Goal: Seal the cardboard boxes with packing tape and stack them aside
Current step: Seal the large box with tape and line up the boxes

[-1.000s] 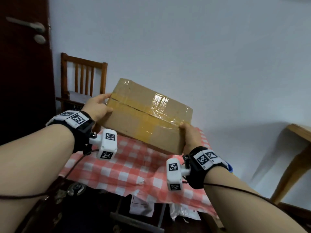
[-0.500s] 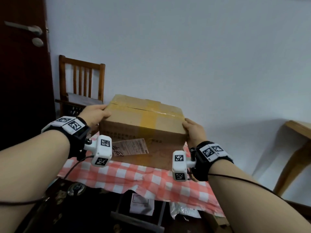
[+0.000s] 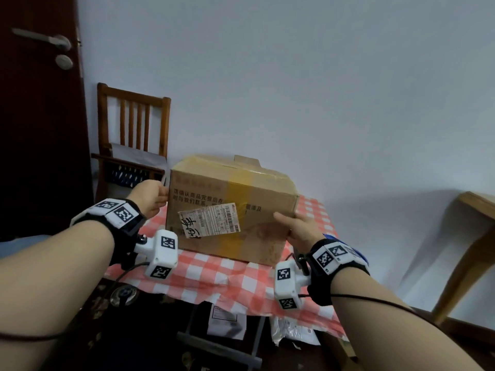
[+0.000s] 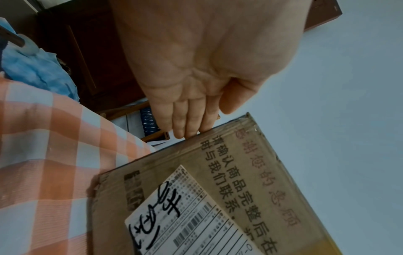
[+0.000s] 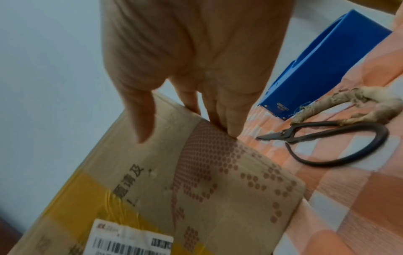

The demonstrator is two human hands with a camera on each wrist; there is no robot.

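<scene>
- The cardboard box (image 3: 230,207) is sitting on the checked tablecloth (image 3: 214,277) of a small table, its labelled face turned toward the camera and a yellowish tape band (image 3: 239,194) running over its top and down that face.
- The left hand (image 3: 150,198) is reaching round the box's left edge; in the left wrist view its fingers (image 4: 187,120) are lying straight and together, and their tips are passing behind the box edge, so the contact itself is hidden.
- The right hand (image 3: 300,228) is holding the box's right vertical edge, thumb (image 5: 139,110) lying across the front face and the other fingers going round onto the side, where their ends are out of sight.
- A flap or tab is sticking up at the far top of the box, and I cannot tell whether the top is fully closed there.
- The shipping label (image 3: 209,220) is lying tilted on the front; its handwriting and print are too small to read.
- In the right wrist view, black scissors (image 5: 327,143) with cloth-wrapped handles are lying on the cloth just beside the box, and a blue tape dispenser (image 5: 322,69) is sitting behind them, its upper part cut off by the frame.
- A wooden chair (image 3: 134,135) is standing behind the table's left corner, partly hidden by the box and left hand.
</scene>
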